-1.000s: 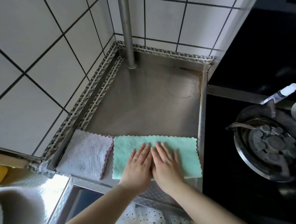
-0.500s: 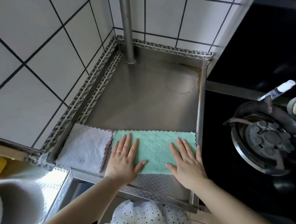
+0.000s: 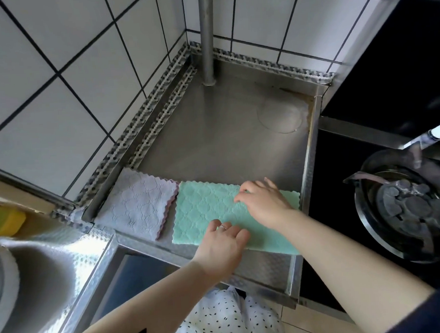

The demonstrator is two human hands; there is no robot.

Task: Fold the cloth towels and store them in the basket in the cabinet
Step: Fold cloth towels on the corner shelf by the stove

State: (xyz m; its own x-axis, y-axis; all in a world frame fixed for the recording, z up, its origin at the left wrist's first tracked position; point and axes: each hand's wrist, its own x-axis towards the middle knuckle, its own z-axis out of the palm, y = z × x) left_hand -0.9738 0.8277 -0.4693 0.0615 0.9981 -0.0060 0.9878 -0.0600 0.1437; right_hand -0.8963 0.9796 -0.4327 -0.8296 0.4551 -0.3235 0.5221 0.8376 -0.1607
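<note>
- Folding in progress at steel counter (image 3: 225, 140), tiled corner w/ upright pipe (image 3: 207, 33) at back.
- Green towel (image 3: 203, 211) spread flat as a long strip along counter's front edge, near edge reaching the lip; looks part-folded, judging by the narrow shape, not yet a compact square.
- Left hand (image 3: 222, 246) resting palm-down on towel's near edge, fingers loose, pinning rather than pinching as far as can be told.
- Right hand (image 3: 263, 202) reaching across towel's far right half, fingers curled at far edge; unclear whether cloth is actually pinched yet.
- Lilac towel (image 3: 139, 210) lying just beside green one, to its left, edges touching or nearly so; already a neat square w/ layered pink edges, so prob. done.
- Remaining, by judgement: fold green strip across, stack both, carry to storage.
- Basket & cabinet interior not visible; nothing stored yet as far as shown.
- Gas burner (image 3: 407, 206) to right, well apart from cloths.
</note>
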